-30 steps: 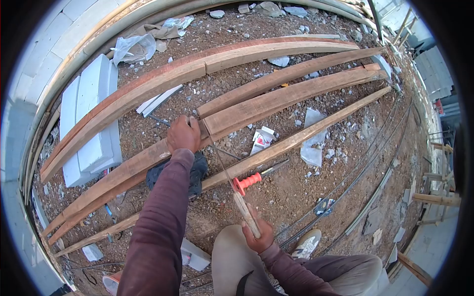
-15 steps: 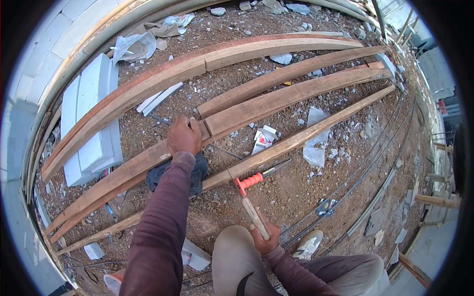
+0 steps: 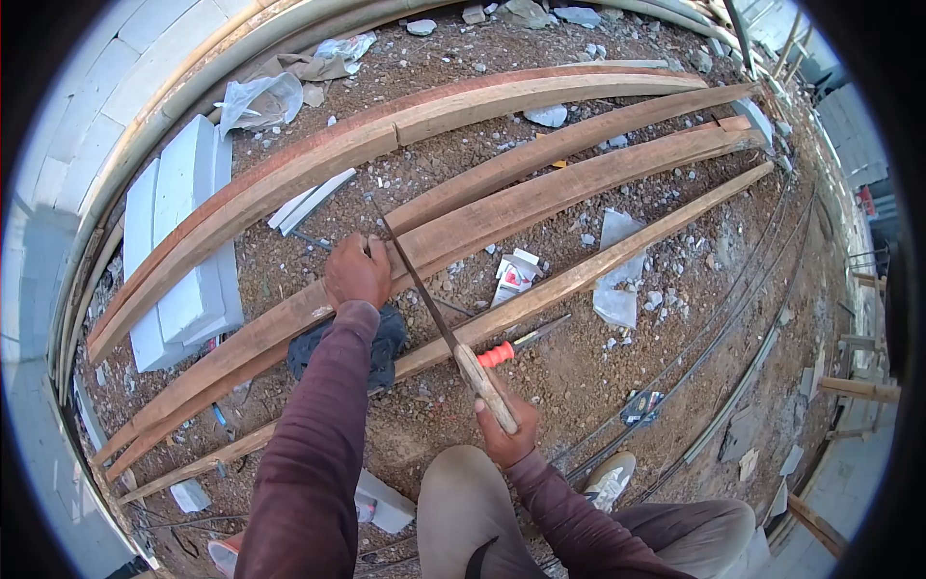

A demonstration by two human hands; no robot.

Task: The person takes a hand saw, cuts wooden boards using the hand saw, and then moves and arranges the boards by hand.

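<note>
My right hand [image 3: 508, 430] is closed around the pale wooden handle of what looks like a handsaw [image 3: 417, 280], its thin dark blade seen nearly edge-on. The blade slants away across a long wooden beam [image 3: 511, 210], over the place where its top is notched. My left hand [image 3: 358, 271] presses on the same beam just left of the blade, fingers curled over the wood. Beneath my left wrist lies a dark bundle [image 3: 386, 349]. Partly behind the saw handle, on the soil, is a chisel [image 3: 497, 354] with an orange-red grip.
More beams [image 3: 260, 188] lie beyond, and a narrow timber [image 3: 588, 273] crosses nearer me. White blocks [image 3: 178, 261] stand at left. A cigarette pack [image 3: 516, 275], plastic scraps [image 3: 615, 301] and rubble litter the soil. Thin rods [image 3: 709, 357] run along the right.
My right hand has moved forward and slightly left with the saw, so more of its blade shows across the beam. My left hand stays in nearly the same place.
</note>
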